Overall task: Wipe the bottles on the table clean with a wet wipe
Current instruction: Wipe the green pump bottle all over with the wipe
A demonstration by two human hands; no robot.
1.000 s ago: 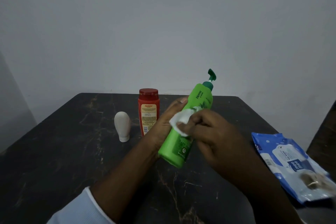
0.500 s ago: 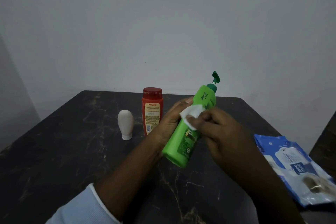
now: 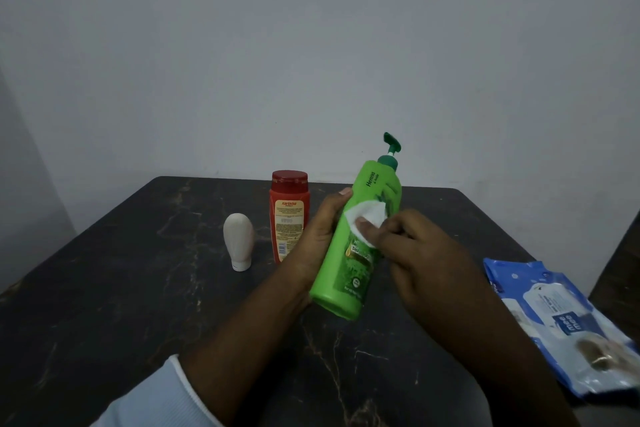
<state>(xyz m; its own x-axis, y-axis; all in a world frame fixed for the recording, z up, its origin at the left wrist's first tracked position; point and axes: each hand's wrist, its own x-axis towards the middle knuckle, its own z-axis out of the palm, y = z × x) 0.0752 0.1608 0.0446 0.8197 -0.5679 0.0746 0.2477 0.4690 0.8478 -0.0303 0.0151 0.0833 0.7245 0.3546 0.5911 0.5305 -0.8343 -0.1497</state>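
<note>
The left hand (image 3: 320,239) grips the tilted green bottle (image 3: 356,246); the right hand (image 3: 415,256) pinches a wet wipe (image 3: 369,217) against it.

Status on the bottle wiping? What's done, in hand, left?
Done: nothing shows as finished. In hand: the left hand holds the green pump bottle tilted off the table while the right hand presses the wet wipe on its upper front. Left: the red bottle and the white bottle stand untouched.
</note>
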